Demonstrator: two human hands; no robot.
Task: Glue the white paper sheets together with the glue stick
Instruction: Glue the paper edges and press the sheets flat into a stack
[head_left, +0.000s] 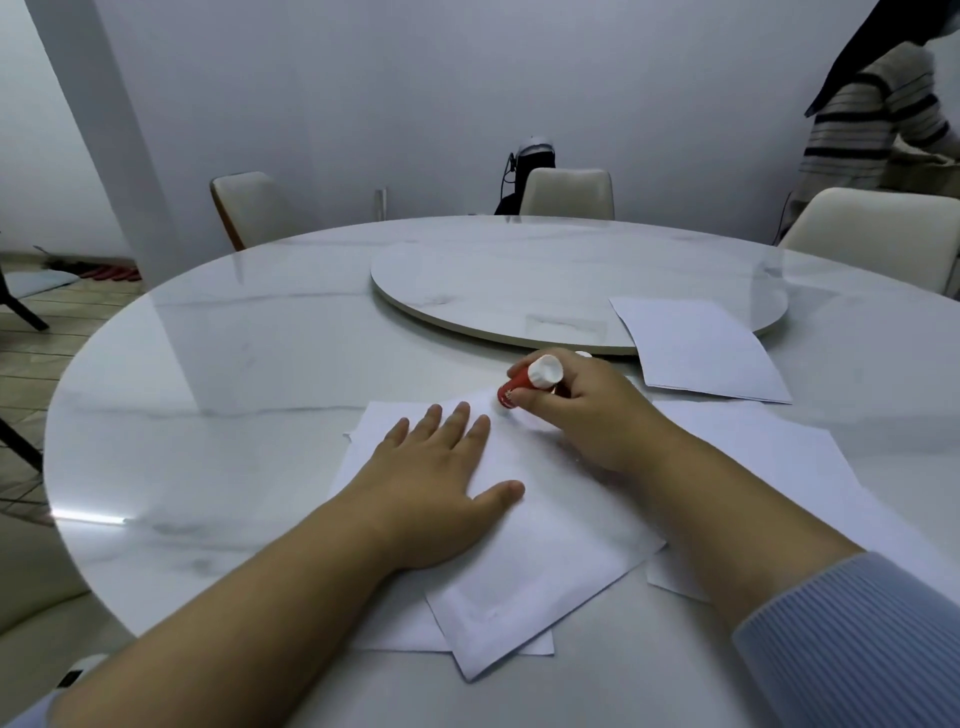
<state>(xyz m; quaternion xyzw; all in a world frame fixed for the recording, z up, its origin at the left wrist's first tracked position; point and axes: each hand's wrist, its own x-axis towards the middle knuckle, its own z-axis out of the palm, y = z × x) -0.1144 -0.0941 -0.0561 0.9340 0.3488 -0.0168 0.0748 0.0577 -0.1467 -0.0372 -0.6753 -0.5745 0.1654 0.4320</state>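
Observation:
A white paper sheet (550, 561) lies askew on top of other white sheets near the table's front edge. My left hand (441, 483) presses flat on its left part with straight fingers. My right hand (587, 415) grips a red glue stick (519, 387) with a white end, tilted down so its tip touches the sheet's far corner. Another sheet (810, 467) lies under my right forearm. A further stack of white paper (696, 348) rests at the right, partly on the turntable.
The round white marble table (234, 364) carries a raised turntable (519, 280) at its centre. Pale chairs (566, 192) stand around the far side. A person in a striped top (872, 119) stands at the far right.

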